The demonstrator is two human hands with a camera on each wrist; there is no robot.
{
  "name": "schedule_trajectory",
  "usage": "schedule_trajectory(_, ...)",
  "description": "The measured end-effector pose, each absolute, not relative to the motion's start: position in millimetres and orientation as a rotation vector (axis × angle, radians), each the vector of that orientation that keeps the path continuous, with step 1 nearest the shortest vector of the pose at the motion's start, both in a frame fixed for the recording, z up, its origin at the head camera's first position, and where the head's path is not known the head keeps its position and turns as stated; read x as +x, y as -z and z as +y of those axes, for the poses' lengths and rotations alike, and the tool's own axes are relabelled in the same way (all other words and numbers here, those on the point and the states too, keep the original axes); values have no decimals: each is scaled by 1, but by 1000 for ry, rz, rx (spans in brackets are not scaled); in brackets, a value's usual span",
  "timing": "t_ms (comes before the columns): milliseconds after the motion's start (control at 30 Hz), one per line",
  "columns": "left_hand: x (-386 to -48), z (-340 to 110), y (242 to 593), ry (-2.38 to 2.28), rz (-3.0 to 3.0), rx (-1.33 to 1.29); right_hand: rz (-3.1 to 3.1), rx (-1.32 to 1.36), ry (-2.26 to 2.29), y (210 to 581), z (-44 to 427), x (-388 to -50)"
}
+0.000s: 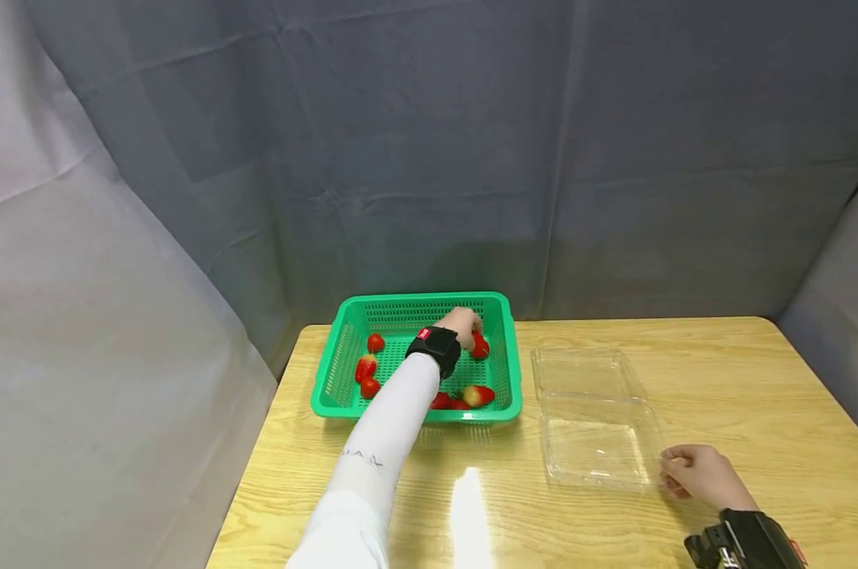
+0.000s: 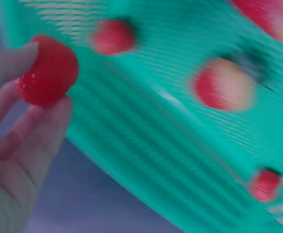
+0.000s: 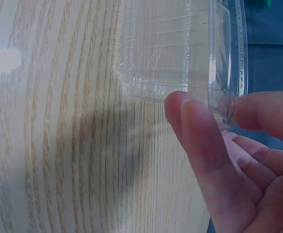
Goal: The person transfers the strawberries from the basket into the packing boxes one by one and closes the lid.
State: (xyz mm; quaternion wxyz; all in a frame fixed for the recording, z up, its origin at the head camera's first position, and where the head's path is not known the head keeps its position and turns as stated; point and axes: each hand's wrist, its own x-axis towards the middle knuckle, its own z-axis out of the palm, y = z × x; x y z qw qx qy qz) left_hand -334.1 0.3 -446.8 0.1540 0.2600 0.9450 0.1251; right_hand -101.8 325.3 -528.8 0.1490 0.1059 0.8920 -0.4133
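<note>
Over the green basket (image 1: 514,348), my left hand (image 1: 460,322) pinches a red strawberry (image 2: 49,70) between thumb and fingertips, as the left wrist view shows. Several other strawberries (image 1: 366,368) lie apart on the basket floor, some red and some partly pale, like the blurred strawberry (image 2: 224,85) in the left wrist view. To the right of the basket, a clear plastic clamshell box (image 1: 600,435) lies with its lid (image 1: 581,371) folded back. My right hand (image 1: 699,474) pinches the box's near right edge, with thumb and fingers on either side of the thin wall (image 3: 219,63).
Beneath everything is a wooden table (image 1: 742,379), with bright glare near its front. A dark grey cloth (image 1: 429,158) hangs along the back edge, and a light cloth (image 1: 116,356) stands at the left. Bands with cameras (image 1: 745,541) sit on both wrists.
</note>
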Motion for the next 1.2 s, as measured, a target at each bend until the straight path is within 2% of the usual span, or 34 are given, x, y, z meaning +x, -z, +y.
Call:
schedule_trajectory(200, -296, 37, 403, -523, 2727, 1091, 2562, 314, 1176, 531, 329, -101)
schedule_trajectory(400, -246, 83, 405, -338, 2708, 1386, 2579, 313, 1168, 534, 329, -102)
schedule_trajectory(600, -215, 114, 451, -92, 2768, 1401, 2595, 307, 1148, 532, 326, -105)
schedule_trajectory(767, -209, 122, 502, 98, 2831, 1269, 2601, 311, 1147, 533, 325, -107)
schedule_trajectory(900, -207, 127, 536, 285, 2909, 1282, 2585, 326, 1157, 533, 326, -106)
schedule_trajectory(1033, -203, 129, 552, 350, 2949, 1296, 2583, 318, 1151, 532, 325, -105)
schedule_trajectory(1200, -199, 128, 551, 282, 2949, 1226, 2586, 320, 1168, 532, 325, -106)
